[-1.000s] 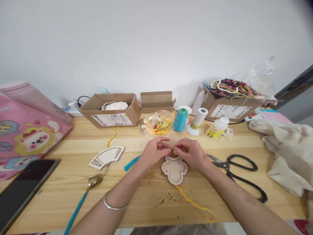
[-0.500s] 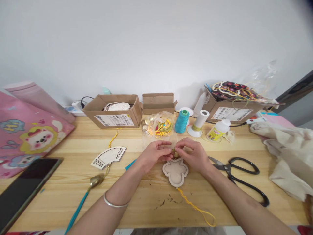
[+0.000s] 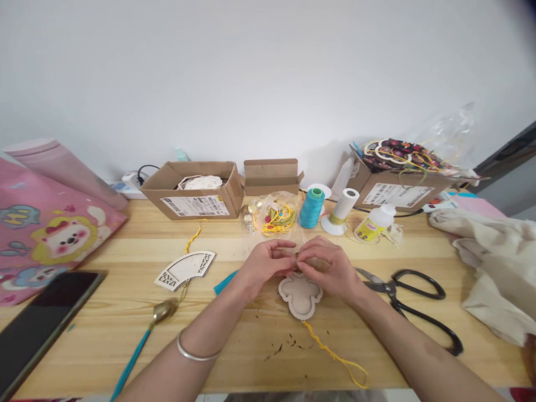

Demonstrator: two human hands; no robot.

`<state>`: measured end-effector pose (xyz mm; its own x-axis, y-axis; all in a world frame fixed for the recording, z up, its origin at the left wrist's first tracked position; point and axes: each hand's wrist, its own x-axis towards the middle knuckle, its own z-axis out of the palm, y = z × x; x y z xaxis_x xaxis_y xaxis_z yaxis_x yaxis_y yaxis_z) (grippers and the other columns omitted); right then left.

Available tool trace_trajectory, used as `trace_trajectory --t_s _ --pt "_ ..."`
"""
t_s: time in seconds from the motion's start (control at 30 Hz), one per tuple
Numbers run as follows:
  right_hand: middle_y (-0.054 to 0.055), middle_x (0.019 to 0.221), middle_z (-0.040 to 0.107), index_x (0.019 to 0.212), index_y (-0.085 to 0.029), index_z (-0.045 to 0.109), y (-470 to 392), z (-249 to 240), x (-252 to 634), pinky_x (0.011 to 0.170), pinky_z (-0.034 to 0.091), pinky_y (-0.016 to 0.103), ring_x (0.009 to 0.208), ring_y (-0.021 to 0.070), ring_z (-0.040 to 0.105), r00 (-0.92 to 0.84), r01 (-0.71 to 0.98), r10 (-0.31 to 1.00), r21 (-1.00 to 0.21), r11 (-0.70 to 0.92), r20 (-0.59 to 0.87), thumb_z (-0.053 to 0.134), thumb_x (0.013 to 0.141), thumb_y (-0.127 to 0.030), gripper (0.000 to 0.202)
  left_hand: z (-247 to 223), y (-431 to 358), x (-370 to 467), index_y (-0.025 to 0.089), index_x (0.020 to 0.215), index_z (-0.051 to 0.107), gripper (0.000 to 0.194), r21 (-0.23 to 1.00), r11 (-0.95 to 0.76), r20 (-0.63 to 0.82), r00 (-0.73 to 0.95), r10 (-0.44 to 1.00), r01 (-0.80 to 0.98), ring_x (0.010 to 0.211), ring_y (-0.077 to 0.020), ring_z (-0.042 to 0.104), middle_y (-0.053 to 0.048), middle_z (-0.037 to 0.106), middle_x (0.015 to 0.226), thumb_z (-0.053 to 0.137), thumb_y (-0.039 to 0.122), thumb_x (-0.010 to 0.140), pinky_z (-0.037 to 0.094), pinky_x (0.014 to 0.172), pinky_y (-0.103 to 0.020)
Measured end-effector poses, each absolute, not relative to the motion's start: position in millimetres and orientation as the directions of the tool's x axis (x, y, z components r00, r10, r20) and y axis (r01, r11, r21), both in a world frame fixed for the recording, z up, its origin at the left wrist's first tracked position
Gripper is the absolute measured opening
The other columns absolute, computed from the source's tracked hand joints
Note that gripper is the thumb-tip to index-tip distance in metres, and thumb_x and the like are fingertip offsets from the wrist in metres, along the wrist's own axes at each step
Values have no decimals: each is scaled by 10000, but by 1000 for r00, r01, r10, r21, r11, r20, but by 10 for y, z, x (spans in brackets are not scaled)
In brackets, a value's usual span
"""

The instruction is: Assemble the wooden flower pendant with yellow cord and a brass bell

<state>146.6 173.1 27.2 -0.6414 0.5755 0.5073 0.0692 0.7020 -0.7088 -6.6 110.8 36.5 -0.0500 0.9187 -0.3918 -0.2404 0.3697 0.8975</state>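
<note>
My left hand (image 3: 266, 267) and my right hand (image 3: 330, 267) meet at the middle of the table, fingertips pinched together on a small gold-coloured bell (image 3: 297, 255). Fingers cover most of the bell. Just below them lies a flower-shaped wooden pendant (image 3: 301, 296) with a recessed centre. From its near end a knotted yellow cord (image 3: 333, 354) runs toward the table's front edge. A teal tassel (image 3: 225, 282) shows partly from behind my left forearm.
Black-handled scissors (image 3: 402, 296) lie by my right forearm. To the left are a fan-shaped pendant (image 3: 186, 270) with bell and tassel, and a phone (image 3: 44, 329). Behind stand a teal thread cone (image 3: 312, 209), a glue bottle (image 3: 374, 224) and a cardboard box (image 3: 192, 204).
My right fingers have shifted slightly over the bell, which is now more covered. A bit more of the teal tassel shows. The pendant has stayed in place.
</note>
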Motion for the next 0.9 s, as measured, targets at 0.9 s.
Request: trace_trajectory --t_s 0.9 --pt "-7 641 588 738 -170 566 1706 173 1348 510 424 219 560 102 527 -540 134 840 -979 151 55 516 752 -309 148 298 1150 -45 199 905 611 178 535 -297 487 -1 873 791 832 -151 605 -37 669 877 476 154 798 465 777 -286"
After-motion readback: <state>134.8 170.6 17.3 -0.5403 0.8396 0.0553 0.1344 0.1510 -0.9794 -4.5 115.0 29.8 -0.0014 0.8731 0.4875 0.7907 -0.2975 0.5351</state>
